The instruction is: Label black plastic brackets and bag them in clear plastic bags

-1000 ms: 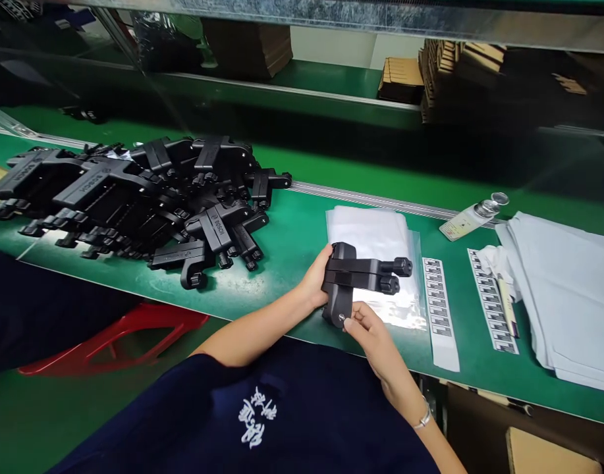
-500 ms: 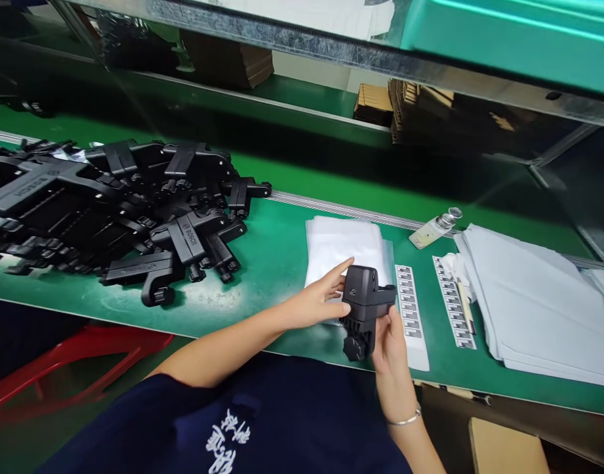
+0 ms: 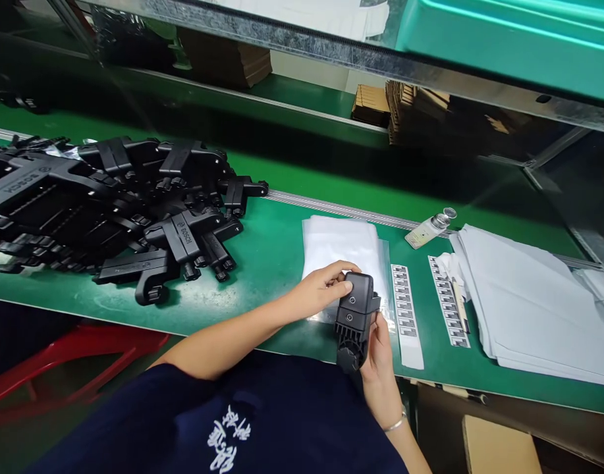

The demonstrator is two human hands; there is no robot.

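Green bench (image 3: 272, 276) underlies everything. Nearest, my right grip (image 3: 379, 352) is curled round the black bracket (image 3: 355, 303) at its four-o'clock side, fingertips partly hidden behind it. Between my hands, its visible long axis runs twelve to six, knob end towards me; its far side is hidden. My left grip (image 3: 324, 289) closes over its ten-o'clock edge. Beyond, at twelve, plastic sheets (image 3: 338, 243) lie partly covered; at ten, piled brackets (image 3: 183, 234) are cut off.

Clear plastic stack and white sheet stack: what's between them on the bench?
Head view: a label strip, then a second strip with a crumpled tissue and a pen overlapping it; a bottle is toward the back.
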